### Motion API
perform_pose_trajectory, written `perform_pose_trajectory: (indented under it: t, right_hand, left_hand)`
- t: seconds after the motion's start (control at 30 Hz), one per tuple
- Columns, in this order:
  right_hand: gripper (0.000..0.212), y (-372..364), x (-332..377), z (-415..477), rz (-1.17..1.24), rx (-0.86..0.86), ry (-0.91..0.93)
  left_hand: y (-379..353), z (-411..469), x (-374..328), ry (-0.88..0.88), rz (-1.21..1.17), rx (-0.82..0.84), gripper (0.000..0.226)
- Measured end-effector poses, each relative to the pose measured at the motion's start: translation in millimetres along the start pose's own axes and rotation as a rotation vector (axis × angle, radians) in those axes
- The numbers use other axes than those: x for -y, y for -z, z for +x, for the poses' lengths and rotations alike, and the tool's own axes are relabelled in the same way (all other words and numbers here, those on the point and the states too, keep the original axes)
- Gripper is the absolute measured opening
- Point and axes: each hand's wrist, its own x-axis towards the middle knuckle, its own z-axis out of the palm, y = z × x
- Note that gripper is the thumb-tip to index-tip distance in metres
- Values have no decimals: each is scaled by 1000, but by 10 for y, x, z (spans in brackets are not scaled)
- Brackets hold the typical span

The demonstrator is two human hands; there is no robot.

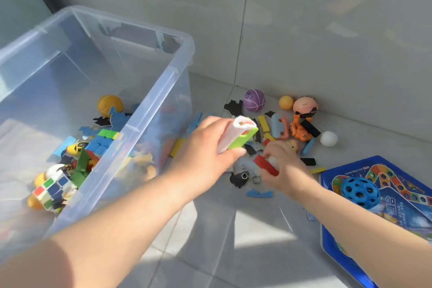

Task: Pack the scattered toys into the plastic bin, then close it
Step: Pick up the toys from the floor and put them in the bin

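Observation:
A clear plastic bin [149, 105] stands open on the left, holding a cube puzzle [50, 190], an orange ball [109, 104], blocks and foam pieces. My left hand [205, 147] is shut on a white and green toy [238, 134], just right of the bin wall. Low over the scattered pile, my right hand [284, 166] grips a red block [266, 165] together with a small white thing. Loose toys lie by the wall: a purple ball [254, 100], a small orange ball [286, 102], a round face toy [305, 105], an orange figure [299, 130], a white ball [328, 138].
A blue game board [397, 196] lies on the floor at the right with a blue holed ball [360, 192] on it. Two metal rings [250, 177] and black and blue foam pieces lie near my right hand. A grey wall runs behind the pile. No lid is in view.

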Motion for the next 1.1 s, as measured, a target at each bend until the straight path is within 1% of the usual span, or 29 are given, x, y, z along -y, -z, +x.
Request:
perform_pose_trajectory:
  t: [0.07, 0.13, 0.17, 0.23, 0.27, 0.3, 0.33, 0.4, 0.43, 0.47, 0.5, 0.6, 0.67, 0.73, 0.8, 0.87, 0.93, 0.97, 1.0, 1.07, 1.1]
  right_hand:
    - [18, 93, 279, 105, 73, -73, 27]
    - [19, 176, 606, 235, 144, -128, 66]
    - [20, 219, 785, 312, 181, -171, 98]
    - [19, 319, 1204, 437, 241, -218, 212]
    - [21, 362, 1426, 473, 245, -204, 307]
    - [25, 382, 1631, 506, 230, -173, 413]
    - [28, 370, 1813, 540, 217, -144, 506]
    - [29, 261, 2124, 607, 224, -116, 573]
    - [27, 180, 2246, 644, 232, -105, 569]
    - [26, 90, 2341, 684, 223, -77, 543]
    - [24, -2, 2407, 728, 183, -30, 506]
    - [27, -152, 2477, 825, -50, 76, 454]
    - [33, -152, 2439, 854, -176, 95, 455]
    - [37, -100, 2348, 829, -161, 74, 449]
    - [42, 20, 2219, 700, -97, 29, 458]
    - [47, 170, 1995, 501, -69, 21, 497]
    - [51, 284, 1639, 293, -113, 66, 489]
    - [51, 317, 1406, 208, -173, 108, 434]
    - [53, 326, 1148, 141, -236, 150, 342]
    - [59, 290, 657, 35, -341, 244, 109]
    - [63, 251, 440, -16, -358, 299, -5]
  left_hand:
    - [359, 29, -20, -20, -14, -129, 41]
    - [715, -28, 29, -46, 46, -250, 43]
    - [872, -84, 80, -29, 84, -319, 43]
    - [1135, -228, 244, 104, 153, -431, 39]
    - [1229, -306, 355, 209, 189, -448, 36]
    - [1301, -379, 488, 320, 230, -421, 33]
    - [1353, -445, 605, 426, 281, -347, 30]
    - [1393, -539, 760, 579, 389, -138, 27]
    - [1388, -564, 811, 610, 428, -56, 29]
    - [1376, -579, 839, 623, 443, -12, 33]
    - [1369, -575, 865, 621, 443, -1, 35]
    - [1374, -544, 900, 593, 455, -3, 37]
    - [1396, -543, 955, 624, 493, 30, 36]
    - [1405, -553, 969, 640, 539, 40, 32]
    - [1398, -556, 928, 593, 523, -14, 28]
    - [1383, -541, 848, 463, 422, -116, 25]
    - [1371, -494, 687, 313, 330, -209, 23]
    - [1346, -466, 577, 244, 299, -230, 22]
    - [1307, -435, 450, 172, 265, -236, 20]
    - [1167, -368, 174, 40, 194, -168, 12]
    - [1054, -334, 60, -5, 175, -114, 16]
